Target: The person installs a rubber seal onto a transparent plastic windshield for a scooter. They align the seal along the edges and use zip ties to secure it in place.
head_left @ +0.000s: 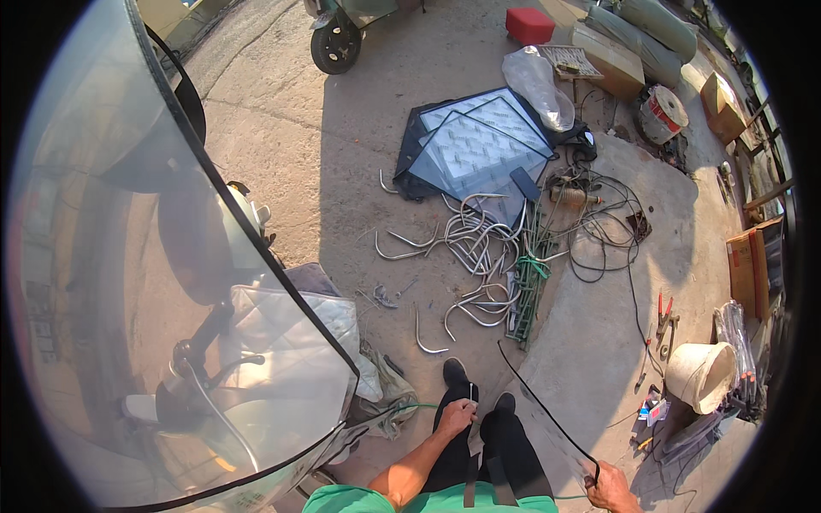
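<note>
My left hand (457,415) is closed around a small, thin, pale piece, too small to identify, above my legs near a green cord (417,405). Down at the lower right my right hand (609,486) grips the edge of a clear panel (566,457) trimmed in black. A large clear screen (128,256) with black edging fills the left side, over a scooter with a quilted white pad (329,329). Ahead on the concrete lie several bent metal tubes (479,244), a bundle of green metal bars (526,303) and a stack of clear, black-edged panels (479,141).
At right are a white bucket (697,376), hand tools (665,316), cardboard boxes (748,269), a cable spool (663,111) and tangled cables (599,248). A red stool (530,24), rolls (650,30) and another vehicle's wheel (335,47) stand at the back.
</note>
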Demonstrator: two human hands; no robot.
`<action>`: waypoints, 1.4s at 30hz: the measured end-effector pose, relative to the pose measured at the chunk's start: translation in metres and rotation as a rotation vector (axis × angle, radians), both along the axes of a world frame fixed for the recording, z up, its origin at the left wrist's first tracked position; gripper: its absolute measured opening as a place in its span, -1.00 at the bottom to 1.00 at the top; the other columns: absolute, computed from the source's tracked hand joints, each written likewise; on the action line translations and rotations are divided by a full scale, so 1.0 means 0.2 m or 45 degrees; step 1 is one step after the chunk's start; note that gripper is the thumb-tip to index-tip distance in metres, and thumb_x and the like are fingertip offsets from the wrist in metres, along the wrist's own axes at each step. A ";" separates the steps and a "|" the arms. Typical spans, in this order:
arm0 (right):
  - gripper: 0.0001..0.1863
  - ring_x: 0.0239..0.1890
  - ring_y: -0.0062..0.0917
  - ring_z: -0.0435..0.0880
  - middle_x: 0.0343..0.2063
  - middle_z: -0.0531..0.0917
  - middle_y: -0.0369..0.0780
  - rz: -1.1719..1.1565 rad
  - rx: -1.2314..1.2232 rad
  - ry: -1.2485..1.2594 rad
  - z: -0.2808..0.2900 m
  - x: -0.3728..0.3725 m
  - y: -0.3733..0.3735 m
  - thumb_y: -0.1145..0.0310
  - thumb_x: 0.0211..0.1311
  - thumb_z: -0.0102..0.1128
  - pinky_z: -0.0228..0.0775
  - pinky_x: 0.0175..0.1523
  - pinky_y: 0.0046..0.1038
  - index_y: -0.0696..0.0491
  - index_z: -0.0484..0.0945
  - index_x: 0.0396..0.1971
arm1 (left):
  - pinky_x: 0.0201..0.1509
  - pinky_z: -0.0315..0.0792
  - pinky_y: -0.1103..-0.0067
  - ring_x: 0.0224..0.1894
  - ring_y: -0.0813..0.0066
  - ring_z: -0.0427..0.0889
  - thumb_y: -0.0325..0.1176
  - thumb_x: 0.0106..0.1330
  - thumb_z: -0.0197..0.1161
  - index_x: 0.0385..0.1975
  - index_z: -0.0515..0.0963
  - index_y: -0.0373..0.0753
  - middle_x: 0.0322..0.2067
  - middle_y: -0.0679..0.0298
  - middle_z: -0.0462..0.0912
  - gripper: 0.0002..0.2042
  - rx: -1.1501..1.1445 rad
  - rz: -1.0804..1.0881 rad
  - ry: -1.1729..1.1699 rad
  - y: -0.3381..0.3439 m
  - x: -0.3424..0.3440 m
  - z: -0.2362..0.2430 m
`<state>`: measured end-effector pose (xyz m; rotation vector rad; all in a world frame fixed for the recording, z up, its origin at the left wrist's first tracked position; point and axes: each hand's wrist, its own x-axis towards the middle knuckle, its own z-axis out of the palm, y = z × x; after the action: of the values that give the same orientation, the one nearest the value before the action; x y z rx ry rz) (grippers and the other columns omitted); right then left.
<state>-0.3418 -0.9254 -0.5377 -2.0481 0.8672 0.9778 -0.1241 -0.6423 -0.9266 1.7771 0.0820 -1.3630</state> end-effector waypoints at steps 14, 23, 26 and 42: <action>-0.43 -0.30 -0.36 0.69 -0.34 0.68 -0.33 1.288 0.523 -1.234 1.40 0.39 -0.02 0.42 0.20 0.42 0.61 -0.29 -0.32 -0.30 0.65 0.24 | -0.35 0.62 0.46 -0.42 0.41 0.71 -0.13 0.44 0.22 -0.23 0.68 -0.29 -0.47 0.29 0.66 -0.69 0.261 0.682 -0.562 0.95 -0.48 1.29; -0.68 -0.33 -0.28 0.78 -0.28 0.74 -0.06 1.420 1.346 -1.582 1.81 0.83 0.40 0.43 0.29 0.42 0.63 -0.28 -0.35 0.19 0.76 0.02 | 0.04 0.62 0.49 -0.03 0.41 0.67 -0.14 0.50 0.27 -0.05 0.62 -0.27 -0.18 0.29 0.70 -0.70 -0.531 1.973 -0.926 1.71 -0.49 1.65; -0.70 -0.43 -0.32 0.77 -0.42 0.74 -0.04 1.267 1.675 -1.774 1.79 0.95 0.68 0.33 0.36 0.40 0.63 -0.35 -0.41 0.25 0.78 -0.07 | 0.24 0.50 0.37 0.07 0.30 0.61 -0.10 0.55 0.17 -0.05 0.61 -0.24 -0.09 0.21 0.67 -0.69 -0.934 1.849 -1.005 2.03 -0.48 1.78; -0.56 -0.50 -0.67 0.49 -0.42 0.62 -0.27 -0.216 1.234 -2.103 1.56 1.30 1.60 0.19 0.43 0.30 0.22 -0.42 -0.63 0.22 0.57 0.11 | -0.06 0.32 0.56 -0.20 0.58 0.43 -0.16 0.68 -0.01 -0.02 0.51 -0.31 -0.23 0.33 0.50 -0.69 -0.397 2.030 -2.135 3.24 -0.16 3.40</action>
<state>-0.0820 -0.6050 -0.2261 -1.1837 -0.3290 -0.4903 -0.1559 0.0064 -0.2472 1.3035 0.2444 1.2073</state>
